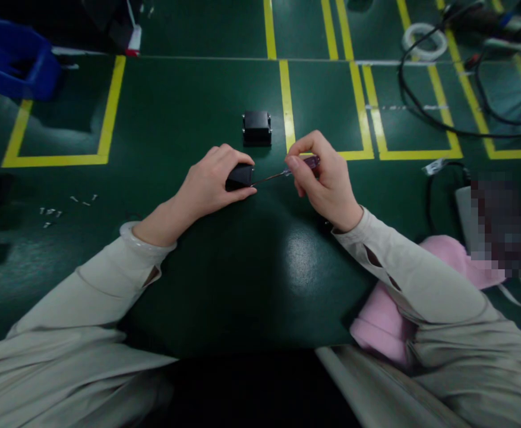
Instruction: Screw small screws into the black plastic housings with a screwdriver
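My left hand (215, 181) is closed around a small black box (240, 176), thumb on the near side and fingers over the far side. A screwdriver (311, 161) with a dark reddish handle is pinched in my right hand (325, 178). Its thin shaft points left, and the tip meets the box's right edge at the near corner, where a small screw seems to sit. Just beyond my hands, a second black box (257, 128) stands on the green table (242, 255), with small silver screws sticking out at its sides.
Several loose screws (50, 212) lie to the left. A blue bin (15, 59) stands at the far left. At the right are black cables (425, 119), a white tape roll (424, 41) and a pink cloth item (385, 327) beside my right forearm. Yellow tape lines mark the table.
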The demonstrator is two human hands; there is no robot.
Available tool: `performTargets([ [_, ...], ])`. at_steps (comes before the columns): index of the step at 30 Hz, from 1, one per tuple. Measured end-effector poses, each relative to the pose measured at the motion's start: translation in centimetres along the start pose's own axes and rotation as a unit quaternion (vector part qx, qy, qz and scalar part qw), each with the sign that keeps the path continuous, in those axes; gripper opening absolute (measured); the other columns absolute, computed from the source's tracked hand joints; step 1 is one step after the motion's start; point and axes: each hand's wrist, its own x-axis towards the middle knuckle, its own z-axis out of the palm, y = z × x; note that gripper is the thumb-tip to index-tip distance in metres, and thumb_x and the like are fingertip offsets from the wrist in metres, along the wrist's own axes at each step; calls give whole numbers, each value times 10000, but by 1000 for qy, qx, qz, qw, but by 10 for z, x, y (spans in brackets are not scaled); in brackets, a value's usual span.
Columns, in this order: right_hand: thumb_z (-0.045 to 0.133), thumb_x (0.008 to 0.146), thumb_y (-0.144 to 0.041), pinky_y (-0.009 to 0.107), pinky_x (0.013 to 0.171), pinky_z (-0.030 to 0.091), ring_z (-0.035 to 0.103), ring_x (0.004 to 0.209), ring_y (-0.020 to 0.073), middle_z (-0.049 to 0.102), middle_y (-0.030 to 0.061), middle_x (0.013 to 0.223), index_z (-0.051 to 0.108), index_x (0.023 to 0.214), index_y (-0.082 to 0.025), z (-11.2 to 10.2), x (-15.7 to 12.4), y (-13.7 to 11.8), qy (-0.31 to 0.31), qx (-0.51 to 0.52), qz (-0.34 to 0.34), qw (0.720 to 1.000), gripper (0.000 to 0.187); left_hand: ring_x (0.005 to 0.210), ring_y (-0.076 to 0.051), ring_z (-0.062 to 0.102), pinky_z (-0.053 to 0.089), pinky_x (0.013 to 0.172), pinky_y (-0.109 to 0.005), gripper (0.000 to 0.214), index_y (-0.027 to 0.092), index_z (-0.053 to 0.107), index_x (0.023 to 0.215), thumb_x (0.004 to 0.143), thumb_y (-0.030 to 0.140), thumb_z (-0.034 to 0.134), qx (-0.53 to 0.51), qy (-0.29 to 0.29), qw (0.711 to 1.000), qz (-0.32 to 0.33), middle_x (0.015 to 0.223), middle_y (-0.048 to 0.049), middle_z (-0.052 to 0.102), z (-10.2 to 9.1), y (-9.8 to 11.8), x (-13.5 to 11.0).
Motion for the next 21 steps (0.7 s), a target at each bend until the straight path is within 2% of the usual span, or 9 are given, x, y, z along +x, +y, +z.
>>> performTargets([
  [8, 454, 1023, -486, 259, 612, 458, 507, 627, 97, 485, -39, 736, 517, 1011, -234, 0, 0, 2, 4, -5, -10, 1000, 260, 1095, -279, 579, 493, 949, -427, 409, 213, 576, 1229, 907, 455, 648, -2, 1, 1000, -4, 1178, -90, 615, -1, 1, -1],
  [15, 465, 1021, -501, 236, 592, 449, 536, 615, 78, 522, -38, 756, 514, 940, -227, 0, -1, 1, -10, -2, 9, 1000, 289, 1101, -286, 573, 490, 964, -455, 423, 210, 570, 1244, 900, 439, 657, -5, -5, 1000, -4, 1173, -93, 609, 0, 0, -1],
  [21, 459, 1025, -488, 251, 602, 460, 499, 612, 93, 475, -46, 712, 527, 1028, -226, -1, -1, 2, 0, -1, -12, 1000, 271, 1103, -285, 577, 491, 956, -443, 410, 209, 571, 1231, 902, 438, 657, -6, -4, 1000, -5, 1185, -91, 612, -1, 0, 0],
])
